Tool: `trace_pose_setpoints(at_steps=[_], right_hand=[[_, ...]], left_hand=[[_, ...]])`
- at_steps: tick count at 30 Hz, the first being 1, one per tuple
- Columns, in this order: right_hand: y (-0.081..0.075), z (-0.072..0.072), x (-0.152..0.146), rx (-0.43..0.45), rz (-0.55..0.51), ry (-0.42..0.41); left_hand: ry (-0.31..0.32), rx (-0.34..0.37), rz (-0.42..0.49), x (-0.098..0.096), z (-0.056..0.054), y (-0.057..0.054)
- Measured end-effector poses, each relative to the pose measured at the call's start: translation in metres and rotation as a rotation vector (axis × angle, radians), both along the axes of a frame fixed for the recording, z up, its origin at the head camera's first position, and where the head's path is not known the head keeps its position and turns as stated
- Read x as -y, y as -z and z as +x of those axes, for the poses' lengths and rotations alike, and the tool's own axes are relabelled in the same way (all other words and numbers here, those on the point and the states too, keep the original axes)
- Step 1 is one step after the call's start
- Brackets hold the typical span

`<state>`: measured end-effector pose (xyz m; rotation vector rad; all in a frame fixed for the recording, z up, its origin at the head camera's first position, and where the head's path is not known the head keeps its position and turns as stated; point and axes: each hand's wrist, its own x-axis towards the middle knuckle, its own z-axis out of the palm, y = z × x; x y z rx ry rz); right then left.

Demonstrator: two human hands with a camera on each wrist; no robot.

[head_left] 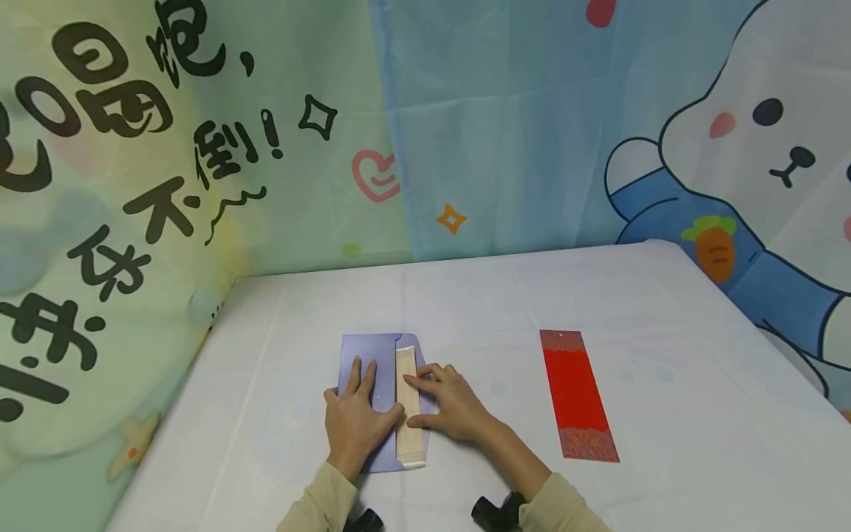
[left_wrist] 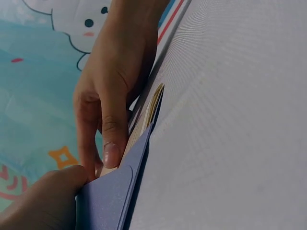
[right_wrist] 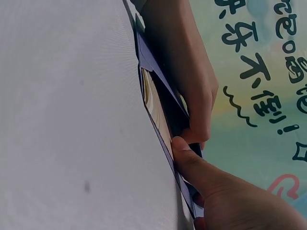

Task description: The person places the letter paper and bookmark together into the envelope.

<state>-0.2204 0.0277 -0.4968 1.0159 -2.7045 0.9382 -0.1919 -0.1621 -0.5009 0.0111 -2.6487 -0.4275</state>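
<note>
A light purple envelope (head_left: 374,351) lies on the white table, its cover standing slightly up from its back in the right wrist view. Along its right part runs a long cream strip (head_left: 409,443), with layered, folded edges (right_wrist: 149,93) showing at one end. My left hand (head_left: 355,428) rests on the purple cover with its fingers spread, the thumb reaching the strip's left edge. From the right side, my right hand (head_left: 455,405) holds the strip at mid-length with thumb and forefinger. The other right fingers are partly hidden.
A narrow red card (head_left: 578,388) with patterned ends lies to the right on the white table (head_left: 492,310). Behind the table hangs a printed cloth (head_left: 492,133) with a cartoon bear and dark lettering. A black wrist device (head_left: 499,511) sits at the right cuff.
</note>
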Motion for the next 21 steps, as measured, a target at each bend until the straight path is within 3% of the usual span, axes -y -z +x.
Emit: trace_pose_setpoints(at_steps=[8, 14, 21], right_hand=[[-0.002, -0.004, -0.014, 0.112, -0.096, -0.022], [-0.003, -0.003, -0.018, 0.074, 0.034, -0.081], [0.001, -0.003, -0.012, -0.004, 0.086, -0.057]], left_hand=[[-0.002, 0.006, 0.003, -0.001, 0.000, -0.001], [-0.005, 0.018, -0.003, -0.001, 0.000, -0.001], [0.000, 0.016, 0.004, 0.000, 0.001, -0.001]])
